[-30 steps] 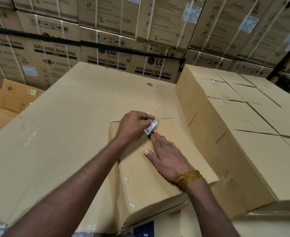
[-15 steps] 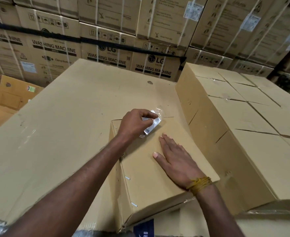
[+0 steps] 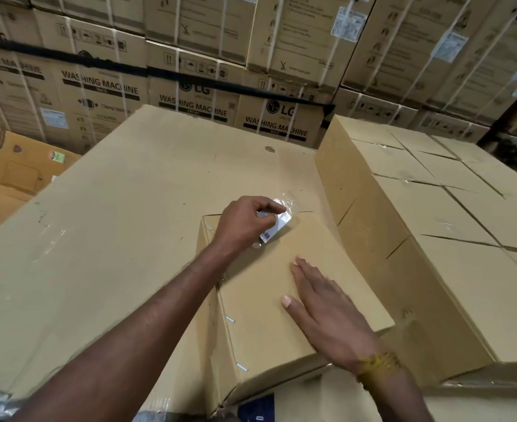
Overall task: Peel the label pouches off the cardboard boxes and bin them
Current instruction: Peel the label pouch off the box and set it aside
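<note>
With the left hand [image 3: 245,222] pinching the label pouch [image 3: 277,220] at the far edge of the small cardboard box [image 3: 269,300], keep the right hand [image 3: 327,312] spread flat pinning that box, and peel low and slow.

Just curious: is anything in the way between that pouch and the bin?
Cannot tell: no bin is in view. The left hand already pinches the pouch, with nothing between them; the right hand lies flat on the box.
</note>
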Motion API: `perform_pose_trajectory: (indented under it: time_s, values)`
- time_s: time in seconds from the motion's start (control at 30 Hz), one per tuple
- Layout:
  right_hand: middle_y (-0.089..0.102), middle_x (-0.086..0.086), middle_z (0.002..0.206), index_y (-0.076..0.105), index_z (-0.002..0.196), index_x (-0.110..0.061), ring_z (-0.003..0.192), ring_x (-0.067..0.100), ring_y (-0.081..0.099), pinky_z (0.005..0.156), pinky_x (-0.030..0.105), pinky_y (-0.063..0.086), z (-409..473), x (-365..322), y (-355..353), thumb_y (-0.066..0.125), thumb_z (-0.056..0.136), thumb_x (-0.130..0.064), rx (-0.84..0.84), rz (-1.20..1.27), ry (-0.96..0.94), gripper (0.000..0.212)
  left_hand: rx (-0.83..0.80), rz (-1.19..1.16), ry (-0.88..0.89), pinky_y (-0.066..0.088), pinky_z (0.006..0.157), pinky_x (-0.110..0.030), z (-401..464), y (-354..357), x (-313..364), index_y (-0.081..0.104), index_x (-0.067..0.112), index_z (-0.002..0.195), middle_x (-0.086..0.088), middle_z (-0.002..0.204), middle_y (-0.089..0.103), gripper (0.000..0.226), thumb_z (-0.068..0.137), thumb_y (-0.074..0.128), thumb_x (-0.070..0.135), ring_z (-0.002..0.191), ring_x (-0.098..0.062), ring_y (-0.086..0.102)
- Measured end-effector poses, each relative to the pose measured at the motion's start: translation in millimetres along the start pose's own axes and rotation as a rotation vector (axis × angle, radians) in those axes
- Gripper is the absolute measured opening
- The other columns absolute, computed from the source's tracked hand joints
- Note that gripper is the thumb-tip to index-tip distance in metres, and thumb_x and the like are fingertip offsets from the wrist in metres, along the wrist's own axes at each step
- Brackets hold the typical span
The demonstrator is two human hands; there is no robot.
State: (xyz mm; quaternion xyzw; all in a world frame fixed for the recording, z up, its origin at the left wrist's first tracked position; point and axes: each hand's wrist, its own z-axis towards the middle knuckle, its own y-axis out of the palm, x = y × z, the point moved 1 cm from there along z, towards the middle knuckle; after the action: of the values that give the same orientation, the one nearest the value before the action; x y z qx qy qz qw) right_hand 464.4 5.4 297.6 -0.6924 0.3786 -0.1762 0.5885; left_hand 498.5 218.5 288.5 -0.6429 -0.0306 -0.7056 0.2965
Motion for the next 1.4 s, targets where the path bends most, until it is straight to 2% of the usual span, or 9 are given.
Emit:
perform_pose_trajectory:
  time_s: [0.2, 0.33, 0.47, 0.57, 0.77, 0.9, 1.03, 1.3, 1.4]
  values:
    - [-0.015, -0.004, 0.166, -0.007, 0.159, -0.021, 0.152, 0.009, -0.010, 0.122, 0.029, -0.005, 58, 4, -7, 0.016, 0.103, -0.057, 0.055, 0.031, 0.071, 0.070, 0.002, -0.046, 0.006, 0.046, 0.052, -0.009, -3, -1, 2, 0.079, 0.030, 0.102, 0.019, 0.102, 0.072, 0.029, 0.086, 0.062, 0.012, 0.083, 0.007, 0.065]
    - [-0.026, -0.018, 0.160, -0.017, 0.155, -0.030, 0.147, -0.001, -0.021, 0.121, 0.025, -0.009, 3, -8, 5, 0.008, 0.097, -0.064, 0.045, 0.048, 0.028, 0.071, -0.009, -0.084, -0.009, 0.047, 0.048, -0.012, -4, 1, 3, 0.079, 0.027, 0.101, 0.021, 0.098, 0.071, 0.030, 0.087, 0.061, 0.009, 0.079, 0.003, 0.066]
    - [-0.039, -0.024, 0.151, -0.027, 0.150, -0.033, 0.140, -0.006, -0.032, 0.121, 0.026, -0.011, -41, -23, 10, 0.000, 0.090, -0.068, -0.027, -0.005, -0.011, 0.074, -0.005, -0.003, 0.004, 0.049, 0.059, -0.015, -1, 1, 2, 0.079, 0.032, 0.099, 0.025, 0.092, 0.071, 0.029, 0.085, 0.062, 0.013, 0.077, 0.011, 0.062]
    - [-0.031, -0.022, 0.156, -0.020, 0.154, -0.032, 0.145, -0.002, -0.025, 0.120, 0.025, -0.011, -15, -19, 4, 0.008, 0.097, -0.064, -0.032, 0.017, -0.029, 0.071, -0.006, 0.035, 0.001, 0.052, 0.060, -0.020, 1, 2, -1, 0.079, 0.034, 0.099, 0.024, 0.091, 0.070, 0.029, 0.085, 0.062, 0.014, 0.073, 0.016, 0.058]
    - [-0.012, -0.004, 0.166, -0.004, 0.159, -0.020, 0.152, 0.010, -0.009, 0.123, 0.030, -0.004, 50, -15, -4, 0.020, 0.104, -0.055, 0.044, 0.027, 0.000, 0.069, -0.012, -0.014, 0.005, 0.050, 0.059, -0.017, -4, 0, 1, 0.079, 0.031, 0.100, 0.022, 0.094, 0.072, 0.028, 0.086, 0.063, 0.013, 0.078, 0.009, 0.064]
    - [-0.022, -0.013, 0.162, -0.012, 0.157, -0.025, 0.149, 0.004, -0.018, 0.120, 0.025, -0.010, 9, -26, 4, 0.014, 0.101, -0.059, 0.033, 0.032, -0.018, 0.071, -0.016, -0.071, 0.003, 0.047, 0.055, -0.012, -6, 0, 3, 0.079, 0.030, 0.099, 0.024, 0.096, 0.072, 0.028, 0.086, 0.062, 0.011, 0.081, 0.004, 0.066]
    - [-0.034, -0.025, 0.154, -0.022, 0.153, -0.034, 0.142, -0.006, -0.027, 0.120, 0.024, -0.011, -36, -32, 8, 0.006, 0.094, -0.066, -0.033, 0.017, -0.055, 0.072, -0.012, -0.034, -0.012, 0.049, 0.051, -0.019, -4, 2, 2, 0.079, 0.031, 0.099, 0.021, 0.093, 0.072, 0.028, 0.085, 0.062, 0.013, 0.073, -0.001, 0.066]
    - [-0.012, -0.007, 0.166, -0.003, 0.159, -0.023, 0.152, 0.008, -0.009, 0.123, 0.029, -0.005, 41, -24, -3, 0.018, 0.104, -0.056, 0.015, 0.026, -0.046, 0.068, -0.018, 0.004, 0.018, 0.046, 0.069, -0.017, -1, 0, -1, 0.079, 0.031, 0.099, 0.021, 0.097, 0.073, 0.026, 0.085, 0.064, 0.015, 0.087, 0.008, 0.064]
    - [-0.015, -0.011, 0.165, -0.007, 0.159, -0.025, 0.151, 0.006, -0.012, 0.123, 0.029, -0.006, 24, -30, 2, 0.017, 0.103, -0.057, 0.026, 0.013, -0.026, 0.069, -0.014, -0.077, -0.002, 0.049, 0.064, -0.016, -3, 0, 0, 0.079, 0.029, 0.100, 0.019, 0.101, 0.074, 0.027, 0.086, 0.063, 0.013, 0.087, 0.005, 0.066]
